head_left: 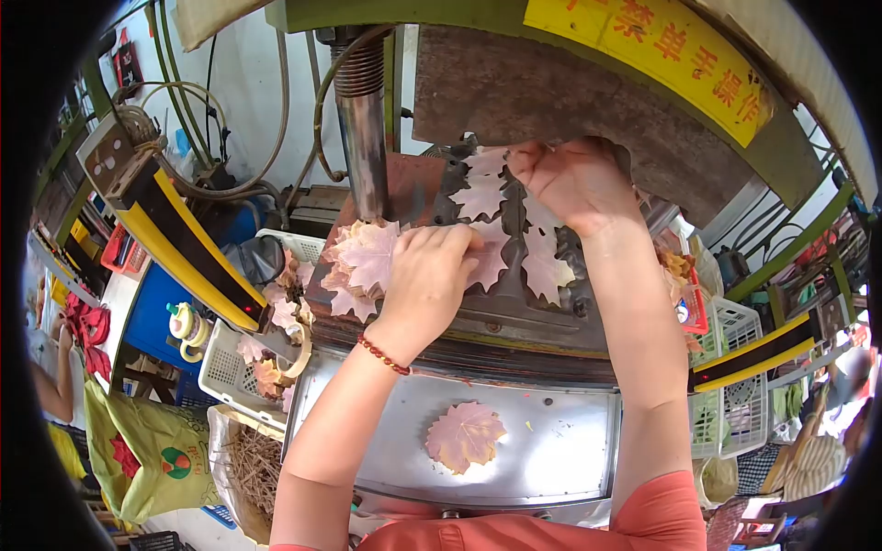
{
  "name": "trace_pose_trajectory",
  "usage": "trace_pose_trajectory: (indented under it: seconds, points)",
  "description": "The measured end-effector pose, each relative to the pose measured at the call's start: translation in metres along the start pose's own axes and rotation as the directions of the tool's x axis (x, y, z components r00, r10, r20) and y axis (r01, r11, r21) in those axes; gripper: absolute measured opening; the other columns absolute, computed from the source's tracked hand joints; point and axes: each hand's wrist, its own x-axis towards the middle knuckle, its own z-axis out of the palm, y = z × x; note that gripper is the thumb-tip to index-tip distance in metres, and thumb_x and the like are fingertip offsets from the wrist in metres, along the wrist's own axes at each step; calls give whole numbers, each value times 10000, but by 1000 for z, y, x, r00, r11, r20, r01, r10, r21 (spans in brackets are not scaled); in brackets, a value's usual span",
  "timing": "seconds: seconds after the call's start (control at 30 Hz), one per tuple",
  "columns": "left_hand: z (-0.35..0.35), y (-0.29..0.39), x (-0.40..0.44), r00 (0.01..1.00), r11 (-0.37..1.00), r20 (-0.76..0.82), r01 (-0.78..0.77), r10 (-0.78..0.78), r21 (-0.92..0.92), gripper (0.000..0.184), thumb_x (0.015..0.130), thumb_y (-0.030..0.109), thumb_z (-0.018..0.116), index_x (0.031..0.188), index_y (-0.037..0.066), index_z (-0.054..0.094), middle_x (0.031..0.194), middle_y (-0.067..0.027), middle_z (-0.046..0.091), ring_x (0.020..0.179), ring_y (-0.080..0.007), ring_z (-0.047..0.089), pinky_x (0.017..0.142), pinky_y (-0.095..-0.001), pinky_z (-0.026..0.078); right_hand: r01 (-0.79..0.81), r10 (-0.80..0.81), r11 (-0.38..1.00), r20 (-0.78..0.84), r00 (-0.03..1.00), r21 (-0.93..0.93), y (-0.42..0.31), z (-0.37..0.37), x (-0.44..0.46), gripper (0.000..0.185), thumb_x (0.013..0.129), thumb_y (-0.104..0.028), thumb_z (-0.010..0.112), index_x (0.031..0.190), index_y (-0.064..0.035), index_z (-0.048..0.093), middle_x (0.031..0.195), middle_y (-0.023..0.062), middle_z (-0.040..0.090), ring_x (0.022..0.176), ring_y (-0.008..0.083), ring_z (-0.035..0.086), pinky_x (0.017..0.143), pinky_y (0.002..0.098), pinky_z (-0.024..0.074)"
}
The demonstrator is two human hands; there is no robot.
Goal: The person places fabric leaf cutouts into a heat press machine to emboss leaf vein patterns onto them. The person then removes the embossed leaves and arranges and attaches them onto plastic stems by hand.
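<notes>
You're curling your left hand (pixel 432 271) between the leaf stack (pixel 361 260) and the mould leaf (pixel 493 254) right of it, right hand (pixel 577 184) half-curled beside farther leaves (pixel 480 198), pinch unclear on both; keeping leaves flat seems wise.

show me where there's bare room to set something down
The metal tray is mostly bare either side of its maple-shaped leaf, between your forearms. Crowded: the press bed, with stacked leaves, dark molds, left hand, right hand.
</notes>
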Motion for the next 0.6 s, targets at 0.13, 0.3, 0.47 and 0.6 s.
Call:
trace_pose_trajectory:
  seconds: [0.13, 0.3, 0.47, 0.6]
  points:
    - [-4, -9, 4, 995, 997, -92, 21, -28, -77, 131, 784, 32, 626, 910, 49, 593, 907, -97, 616, 905, -304, 566, 828, -387, 421, -43, 43, 999, -88, 995, 7, 17, -7, -1, 313, 816, -122, 518, 1107, -20, 575, 1007, 122, 591, 863, 206, 561, 716, 318, 446]
    - [-11, -2, 43, 929, 769, 43, 329, -367, -549, 171, 881, 95, 588, 1007, -7, 644, 967, -48, 656, 860, -135, 584, 725, -272, 444, -162, 156, 982, -63, 986, -96, 33, -13, -10, 318, 804, -57, 490, 1108, -15, 573, 955, 115, 594, 795, 179, 556, 637, 312, 452]
    - [-7, 35, 106, 846, 621, 208, 508, -491, -597, 268, 868, 219, 618, 930, -37, 667, 843, -48, 657, 827, -123, 589, 748, -247, 436, -59, 45, 993, 132, 990, 103, 30, -1, -16, 308, 782, -11, 500, 1076, -28, 593, 938, 110, 586, 729, 155, 547, 574, 307, 458]
    - [6, 41, 115, 880, 529, 186, 418, -437, -739, 260, 863, 223, 605, 845, -32, 652, 717, -34, 604, 648, -120, 549, 667, -253, 427, -65, 65, 998, -2, 998, 7, 6, 2, -27, 211, 786, -32, 561, 982, -46, 638, 1029, 127, 598, 768, 158, 597, 613, 335, 504]
